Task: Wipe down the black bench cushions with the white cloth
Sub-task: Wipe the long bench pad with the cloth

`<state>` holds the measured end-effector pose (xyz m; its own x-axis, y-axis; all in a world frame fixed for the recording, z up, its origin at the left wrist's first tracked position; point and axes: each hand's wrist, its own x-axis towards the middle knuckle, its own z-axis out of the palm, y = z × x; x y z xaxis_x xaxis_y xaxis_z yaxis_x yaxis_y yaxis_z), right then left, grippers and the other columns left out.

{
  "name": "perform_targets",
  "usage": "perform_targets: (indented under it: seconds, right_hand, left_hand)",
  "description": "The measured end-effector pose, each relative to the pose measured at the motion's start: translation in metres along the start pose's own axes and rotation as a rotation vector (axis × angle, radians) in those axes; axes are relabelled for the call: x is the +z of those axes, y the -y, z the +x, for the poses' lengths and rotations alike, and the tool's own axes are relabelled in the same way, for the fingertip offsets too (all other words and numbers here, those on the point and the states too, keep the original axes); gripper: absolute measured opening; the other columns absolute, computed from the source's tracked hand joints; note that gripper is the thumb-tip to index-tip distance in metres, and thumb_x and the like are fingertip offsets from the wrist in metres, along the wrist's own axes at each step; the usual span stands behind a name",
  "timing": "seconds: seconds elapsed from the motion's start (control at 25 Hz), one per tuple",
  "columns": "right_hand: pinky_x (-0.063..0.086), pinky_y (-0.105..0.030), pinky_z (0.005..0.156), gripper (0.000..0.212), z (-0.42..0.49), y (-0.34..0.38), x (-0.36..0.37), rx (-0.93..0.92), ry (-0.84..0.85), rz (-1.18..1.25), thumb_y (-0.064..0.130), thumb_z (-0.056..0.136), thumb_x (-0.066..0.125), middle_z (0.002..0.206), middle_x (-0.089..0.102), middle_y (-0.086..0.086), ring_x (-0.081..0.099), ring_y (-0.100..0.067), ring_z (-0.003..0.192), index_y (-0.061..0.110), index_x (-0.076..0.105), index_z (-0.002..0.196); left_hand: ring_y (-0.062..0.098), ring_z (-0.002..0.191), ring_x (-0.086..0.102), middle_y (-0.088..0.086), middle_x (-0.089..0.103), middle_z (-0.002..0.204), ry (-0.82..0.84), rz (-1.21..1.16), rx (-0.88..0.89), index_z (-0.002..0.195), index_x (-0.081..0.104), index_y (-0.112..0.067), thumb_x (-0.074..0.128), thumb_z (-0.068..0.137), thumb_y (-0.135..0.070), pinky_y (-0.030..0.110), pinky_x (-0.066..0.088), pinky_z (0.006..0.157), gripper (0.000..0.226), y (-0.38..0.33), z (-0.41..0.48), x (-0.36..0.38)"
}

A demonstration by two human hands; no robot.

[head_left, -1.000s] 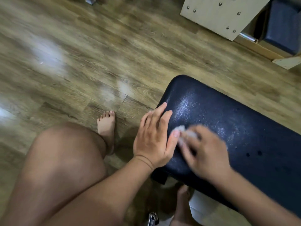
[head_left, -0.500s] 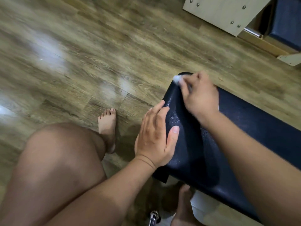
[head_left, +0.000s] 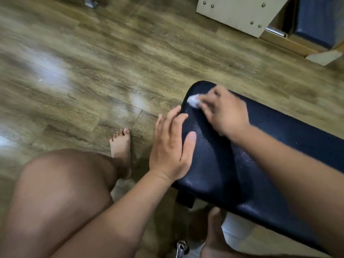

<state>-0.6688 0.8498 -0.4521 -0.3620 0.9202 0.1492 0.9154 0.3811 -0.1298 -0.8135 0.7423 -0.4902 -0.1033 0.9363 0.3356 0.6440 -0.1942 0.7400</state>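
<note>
1. White cloth (head_left: 192, 101): a small bunched wad at right of centre in the frame, pressed onto the far rounded corner of the black bench cushion (head_left: 219, 164). Only its tip shows beyond the fingers.
2. Right hand (head_left: 226, 113): grip closed on the cloth, fingers pinching it against the vinyl. The hand is motion-blurred, which suggests a stroke in progress.
3. Left hand (head_left: 170, 146): grip wide, holding nothing. The palm lies flat on the cushion's end edge at centre frame, thumb on the top surface, apparently bracing the pad.
4. Cushion surface: pale specks glint between the two hands and along the forearm at right. Whether they are moisture or residue cannot be told.
5. Step in hand, judged: wiping the end zone. It is best done with overlapping strokes running from the corner toward the lower right, the cloth kept flat rather than balled, and pressure held even over the rounded edge.
6. Surroundings: wooden floor (head_left: 93, 71) across the left and top; a bare foot (head_left: 121, 144) beside the bench; a second dark cushion (head_left: 320, 19) in a pale frame at upper right, seemingly yet to be wiped.
</note>
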Motion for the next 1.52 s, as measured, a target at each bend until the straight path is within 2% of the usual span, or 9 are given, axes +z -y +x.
perform_targets:
  seconds: [0.16, 0.32, 0.48, 0.68, 0.84, 1.12, 1.24, 1.4, 1.52]
  right_hand:
    - [0.051, -0.039, 0.073, 0.029, 0.022, 0.001, 0.003, 0.272, 0.015, 0.069, 0.042, 0.096, 0.047, 0.108, 0.053, -0.003, 0.06, -0.028, 0.095, 0.033, 0.063, 0.118]
    - [0.05, -0.034, 0.051, 0.019, -0.104, 0.062, -0.028, 0.14, 0.077, 0.243, 0.036, 0.081, 0.055, 0.082, 0.06, -0.002, 0.063, -0.029, 0.066, 0.029, 0.055, 0.099]
    - [0.041, -0.027, 0.039, 0.026, -0.165, 0.038, -0.036, 0.002, 0.086, 0.119, 0.04, 0.08, 0.048, 0.076, 0.059, 0.002, 0.061, -0.023, 0.057, 0.024, 0.067, 0.073]
    - [0.045, -0.033, 0.068, 0.038, -0.056, -0.078, -0.018, 0.438, 0.054, -0.087, 0.057, 0.09, 0.046, 0.101, 0.066, -0.002, 0.064, -0.031, 0.09, 0.031, 0.066, 0.108]
    - [0.045, -0.036, 0.072, 0.026, -0.031, -0.088, -0.027, 0.504, 0.046, 0.013, 0.043, 0.094, 0.05, 0.107, 0.06, -0.008, 0.061, -0.035, 0.093, 0.034, 0.066, 0.112]
    - [0.042, -0.031, 0.036, 0.012, -0.209, 0.004, -0.061, 0.253, 0.149, 0.084, 0.043, 0.084, 0.065, 0.078, 0.054, 0.006, 0.062, -0.021, 0.057, 0.041, 0.063, 0.096]
    - [0.041, -0.029, 0.05, 0.017, -0.155, -0.041, -0.053, 0.356, 0.046, -0.058, 0.046, 0.087, 0.061, 0.076, 0.06, 0.003, 0.065, -0.028, 0.064, 0.035, 0.057, 0.099]
    - [0.046, -0.036, 0.076, 0.025, -0.046, -0.12, -0.034, 0.567, 0.059, -0.008, 0.039, 0.094, 0.052, 0.109, 0.065, -0.009, 0.061, -0.036, 0.1, 0.026, 0.068, 0.109]
    - [0.049, -0.038, 0.072, 0.026, -0.068, -0.103, -0.042, 0.557, 0.041, -0.023, 0.042, 0.095, 0.048, 0.102, 0.063, -0.008, 0.062, -0.036, 0.092, 0.028, 0.066, 0.108]
  left_hand:
    - [0.036, 0.123, 0.049, 0.017, 0.052, 0.138, 0.016, 0.107, -0.02, 0.122, 0.057, -0.001, 0.044, 0.092, -0.031, 0.062, 0.035, 0.104, 0.044, -0.002, 0.001, 0.001]
    - [0.028, 0.125, 0.051, 0.014, 0.053, 0.138, -0.129, -0.024, 0.153, 0.119, 0.058, -0.007, 0.045, 0.092, -0.028, 0.061, 0.026, 0.112, 0.036, -0.047, 0.01, -0.006]
    - [0.03, 0.132, 0.047, 0.013, 0.05, 0.143, 0.094, 0.124, 0.226, 0.122, 0.056, -0.011, 0.045, 0.092, -0.033, 0.06, 0.018, 0.116, 0.039, -0.058, 0.002, 0.021]
    - [0.03, 0.141, 0.034, 0.012, 0.042, 0.151, 0.37, 0.452, 0.169, 0.135, 0.047, -0.015, 0.034, 0.094, -0.045, 0.056, 0.018, 0.118, 0.052, -0.047, -0.005, 0.046]
    - [0.03, 0.143, 0.033, 0.009, 0.043, 0.152, 0.383, 0.544, 0.143, 0.136, 0.051, -0.017, 0.037, 0.092, -0.045, 0.054, 0.02, 0.118, 0.055, -0.051, -0.002, 0.047]
    - [0.031, 0.14, 0.038, 0.008, 0.047, 0.149, 0.34, 0.547, 0.146, 0.132, 0.057, -0.016, 0.04, 0.09, -0.041, 0.054, 0.024, 0.116, 0.052, -0.051, -0.003, 0.049]
    - [0.03, 0.141, 0.036, 0.008, 0.046, 0.15, 0.353, 0.558, 0.149, 0.133, 0.056, -0.016, 0.04, 0.09, -0.041, 0.054, 0.024, 0.116, 0.052, -0.051, -0.004, 0.05]
    - [0.03, 0.142, 0.033, 0.007, 0.043, 0.152, 0.38, 0.585, 0.136, 0.135, 0.054, -0.017, 0.04, 0.091, -0.042, 0.053, 0.021, 0.118, 0.052, -0.051, -0.003, 0.05]
    - [0.03, 0.143, 0.033, 0.007, 0.044, 0.152, 0.39, 0.595, 0.143, 0.136, 0.054, -0.017, 0.038, 0.091, -0.042, 0.054, 0.021, 0.118, 0.054, -0.051, -0.004, 0.049]
